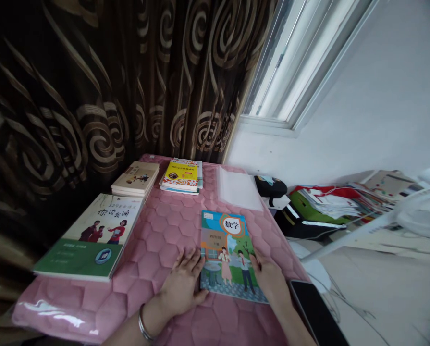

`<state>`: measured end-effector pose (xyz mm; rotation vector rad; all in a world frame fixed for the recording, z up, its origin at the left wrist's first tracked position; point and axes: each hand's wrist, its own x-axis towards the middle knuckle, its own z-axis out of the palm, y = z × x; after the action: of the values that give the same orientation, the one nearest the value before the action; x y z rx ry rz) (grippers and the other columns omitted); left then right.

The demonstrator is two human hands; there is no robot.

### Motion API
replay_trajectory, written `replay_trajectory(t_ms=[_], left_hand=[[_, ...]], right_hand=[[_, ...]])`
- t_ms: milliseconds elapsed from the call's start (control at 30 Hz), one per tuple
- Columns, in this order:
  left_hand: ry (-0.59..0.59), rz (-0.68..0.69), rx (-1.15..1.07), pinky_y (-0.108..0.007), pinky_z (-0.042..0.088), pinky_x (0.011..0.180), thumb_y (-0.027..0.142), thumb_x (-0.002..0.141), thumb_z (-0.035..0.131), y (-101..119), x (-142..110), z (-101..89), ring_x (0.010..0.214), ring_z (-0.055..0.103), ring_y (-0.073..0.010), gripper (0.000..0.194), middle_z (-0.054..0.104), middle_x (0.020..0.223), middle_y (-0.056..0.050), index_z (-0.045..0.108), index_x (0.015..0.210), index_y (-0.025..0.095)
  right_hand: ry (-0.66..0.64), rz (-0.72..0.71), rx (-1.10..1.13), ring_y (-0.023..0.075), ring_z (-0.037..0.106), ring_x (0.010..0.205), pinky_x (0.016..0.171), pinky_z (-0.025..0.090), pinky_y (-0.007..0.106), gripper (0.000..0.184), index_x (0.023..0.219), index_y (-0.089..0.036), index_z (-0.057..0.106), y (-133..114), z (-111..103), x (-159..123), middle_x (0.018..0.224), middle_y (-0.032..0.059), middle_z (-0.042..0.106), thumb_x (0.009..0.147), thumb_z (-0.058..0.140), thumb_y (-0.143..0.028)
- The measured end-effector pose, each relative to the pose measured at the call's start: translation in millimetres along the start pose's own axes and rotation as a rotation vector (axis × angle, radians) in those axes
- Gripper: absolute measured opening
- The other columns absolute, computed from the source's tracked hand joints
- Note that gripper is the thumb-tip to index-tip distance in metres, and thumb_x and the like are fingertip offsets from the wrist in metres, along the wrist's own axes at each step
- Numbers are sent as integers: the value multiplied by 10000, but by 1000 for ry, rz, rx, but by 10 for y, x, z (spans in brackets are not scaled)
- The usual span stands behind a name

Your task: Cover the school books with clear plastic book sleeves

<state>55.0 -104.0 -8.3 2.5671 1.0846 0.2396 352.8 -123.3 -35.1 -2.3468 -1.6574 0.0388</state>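
Note:
A mathematics textbook [227,259] with a blue and green cartoon cover lies face up on the pink padded table cover [164,230]. My left hand [182,283] rests palm down along the book's left edge, fingers spread and thumb near its lower left corner. A silver bangle [145,324] circles the left wrist. At the right edge of the same book, my right hand [270,283] has its fingers close together and bent against the cover's side; part of the fingers is hidden. Just right of that forearm lies a dark phone [317,312].
A large green-and-white book [92,235] lies at left, with tan books [135,179] behind it. A yellow-covered stack [181,175] and white sheets [239,188] lie at the back. Beyond the right edge are a white fan [366,223], a green bag [313,209] and cables [339,293].

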Motion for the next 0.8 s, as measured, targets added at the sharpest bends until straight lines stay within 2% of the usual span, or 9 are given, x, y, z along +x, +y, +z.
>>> replay_trajectory(t_ms=[233, 400, 533, 800], left_hand=[[37, 27, 5, -525, 178, 1210, 438, 804, 630, -26, -3, 29, 1467, 256, -296, 802, 315, 1574, -129, 335, 1504, 182], [35, 19, 5, -517, 177, 1210, 431, 798, 633, -32, -3, 37, 1469, 253, -288, 805, 306, 1577, -125, 336, 1504, 185], [24, 13, -1, -513, 169, 1212, 440, 803, 629, -23, -5, 21, 1469, 252, -289, 810, 307, 1576, -129, 332, 1507, 173], [13, 6, 5, -516, 160, 1214, 441, 806, 627, -3, -11, -9, 1471, 244, -289, 805, 311, 1575, -127, 331, 1508, 180]], right_hand=[[11, 19, -96, 258, 678, 908, 705, 526, 328, 449, 1291, -150, 624, -85, -95, -99, 1075, 148, 691, 976, 361, -334], [135, -84, -88, 267, 641, 924, 816, 519, 368, 420, 1227, -156, 669, -17, -45, -108, 1008, 147, 657, 949, 410, -335], [181, -135, -80, 276, 620, 920, 876, 500, 395, 426, 1187, -129, 686, 27, 22, -94, 951, 148, 646, 932, 419, -342], [234, -135, 98, 290, 606, 887, 833, 500, 421, 494, 1114, -121, 687, 36, 89, -81, 895, 149, 641, 908, 374, -443]])
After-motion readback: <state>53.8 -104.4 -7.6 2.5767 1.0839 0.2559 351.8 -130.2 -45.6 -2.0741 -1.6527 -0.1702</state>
